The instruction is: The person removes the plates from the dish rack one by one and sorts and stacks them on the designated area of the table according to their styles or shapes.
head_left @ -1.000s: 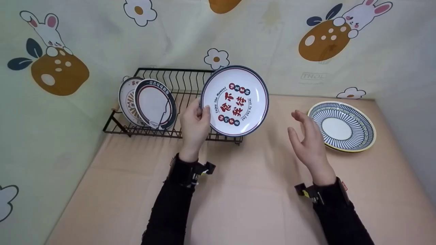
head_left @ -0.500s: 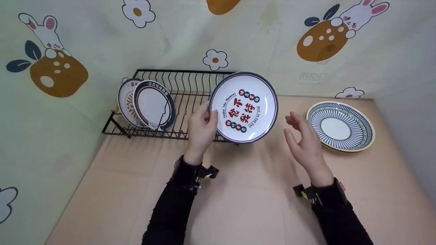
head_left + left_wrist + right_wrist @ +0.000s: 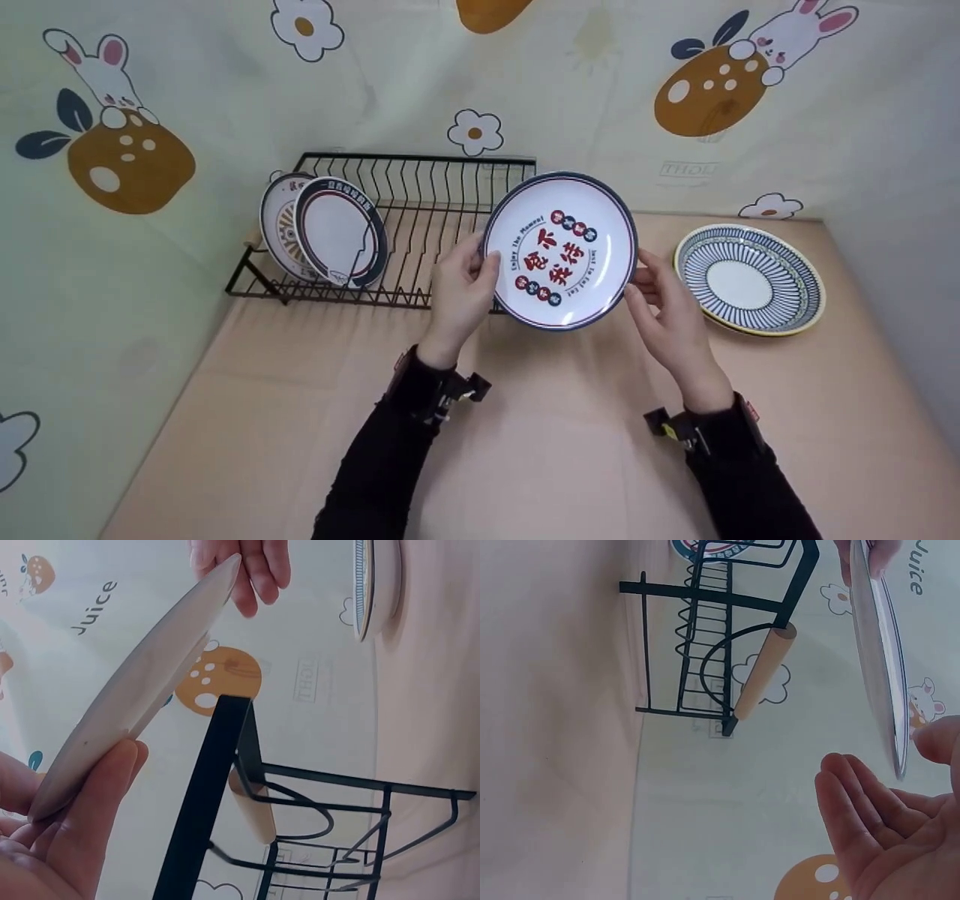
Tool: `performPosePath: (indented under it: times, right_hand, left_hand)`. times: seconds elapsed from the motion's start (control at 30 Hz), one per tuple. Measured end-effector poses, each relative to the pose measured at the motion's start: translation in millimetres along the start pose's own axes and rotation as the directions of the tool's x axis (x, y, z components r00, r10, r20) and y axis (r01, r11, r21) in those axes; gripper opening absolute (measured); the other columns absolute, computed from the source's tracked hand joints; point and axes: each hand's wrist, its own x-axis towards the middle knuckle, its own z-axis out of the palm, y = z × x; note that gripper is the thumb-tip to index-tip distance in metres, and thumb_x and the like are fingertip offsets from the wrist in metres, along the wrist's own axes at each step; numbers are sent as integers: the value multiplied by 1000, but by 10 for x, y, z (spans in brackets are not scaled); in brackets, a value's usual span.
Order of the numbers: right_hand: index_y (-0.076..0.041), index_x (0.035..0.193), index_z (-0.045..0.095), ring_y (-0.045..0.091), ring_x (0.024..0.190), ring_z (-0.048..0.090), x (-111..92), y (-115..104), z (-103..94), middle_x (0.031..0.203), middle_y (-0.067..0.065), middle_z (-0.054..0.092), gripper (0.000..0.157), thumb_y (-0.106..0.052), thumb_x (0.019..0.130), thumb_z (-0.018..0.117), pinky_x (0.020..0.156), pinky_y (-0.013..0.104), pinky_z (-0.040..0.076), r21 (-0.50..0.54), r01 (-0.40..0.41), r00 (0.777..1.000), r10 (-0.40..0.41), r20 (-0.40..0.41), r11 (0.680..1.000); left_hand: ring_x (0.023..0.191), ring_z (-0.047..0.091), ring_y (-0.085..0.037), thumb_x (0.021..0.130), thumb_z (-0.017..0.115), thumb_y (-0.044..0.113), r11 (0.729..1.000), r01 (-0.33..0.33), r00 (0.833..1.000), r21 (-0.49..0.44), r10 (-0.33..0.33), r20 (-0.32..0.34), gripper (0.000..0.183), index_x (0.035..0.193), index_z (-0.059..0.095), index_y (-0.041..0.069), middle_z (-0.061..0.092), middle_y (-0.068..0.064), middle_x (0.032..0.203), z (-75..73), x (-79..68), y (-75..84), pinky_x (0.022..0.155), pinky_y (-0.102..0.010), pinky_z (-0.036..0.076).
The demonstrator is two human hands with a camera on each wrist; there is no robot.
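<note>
A white plate [image 3: 561, 251] with a dark blue rim and red lettering is held up above the table, its face toward the head camera. My left hand [image 3: 463, 296] pinches its left edge, thumb on the face and fingers behind. At the opposite edge is my right hand [image 3: 670, 322]. In the right wrist view, that hand's fingers [image 3: 874, 814] are nearly straight, and the plate's edge [image 3: 900, 757] lies between them and the thumb. A small gap seems to remain there. The plate's underside [image 3: 135, 690] shows in the left wrist view.
A black wire dish rack [image 3: 420, 225] stands at the back left. Two plates lean in its left end, the nearer plate [image 3: 341, 232] white with a dark rim. On the right, a blue-striped plate [image 3: 750, 279] with a yellow rim lies on the table [image 3: 540, 450].
My left hand has carried the plate to the right and slightly nearer, away from the rack. The plate's right edge has come in between my right hand's thumb and fingers.
</note>
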Motion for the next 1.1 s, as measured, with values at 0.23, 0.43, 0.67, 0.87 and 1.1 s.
performPosePath:
  times: [0.23, 0.43, 0.67, 0.87, 1.1]
  right_hand:
    - [9, 132, 50, 24, 98, 63, 0, -7, 2, 114, 21, 64, 35, 0, 98, 54, 80, 14, 52, 53, -40, 999, 40, 13, 998]
    - [12, 126, 51, 20, 84, 68, -18, -21, -10, 99, 22, 69, 29, 2, 98, 52, 69, 16, 55, 72, -72, 997, 71, 11, 995]
    - [13, 125, 50, 6, 69, 64, -35, -59, -40, 91, 23, 68, 28, 3, 99, 52, 58, 20, 55, 134, -108, 994, 109, 0, 985]
    - [12, 124, 51, 8, 66, 63, -27, -63, -72, 90, 23, 67, 27, 2, 99, 52, 55, 21, 55, 153, -135, 991, 137, -2, 979]
    - [13, 128, 49, 9, 65, 64, -14, -38, -128, 91, 25, 66, 31, 2, 99, 51, 55, 21, 55, 184, -134, 990, 140, -19, 974]
  left_hand:
    - [73, 70, -23, 92, 57, -7, 998, 46, 998, -32, -45, 34, 35, 127, 58, -11, 71, -22, 96, 65, -44, 23, 62, -32, 60]
    - [69, 69, -20, 93, 59, -5, 998, 58, 997, -7, -57, 54, 34, 126, 59, -10, 72, -18, 91, 92, -58, 19, 59, -31, 59]
    - [80, 72, -27, 92, 59, -7, 993, 115, 985, -26, -111, 134, 37, 128, 57, -11, 70, -24, 100, 62, -24, 21, 66, -31, 60]
    - [92, 72, -28, 92, 59, -5, 993, 120, 976, 8, -119, 182, 35, 127, 57, -11, 68, -27, 108, 49, -10, 16, 73, -28, 59]
    - [97, 68, -24, 93, 60, -1, 995, 36, 980, 95, -54, 193, 40, 132, 53, -9, 69, -20, 108, 11, -7, 31, 84, -26, 56]
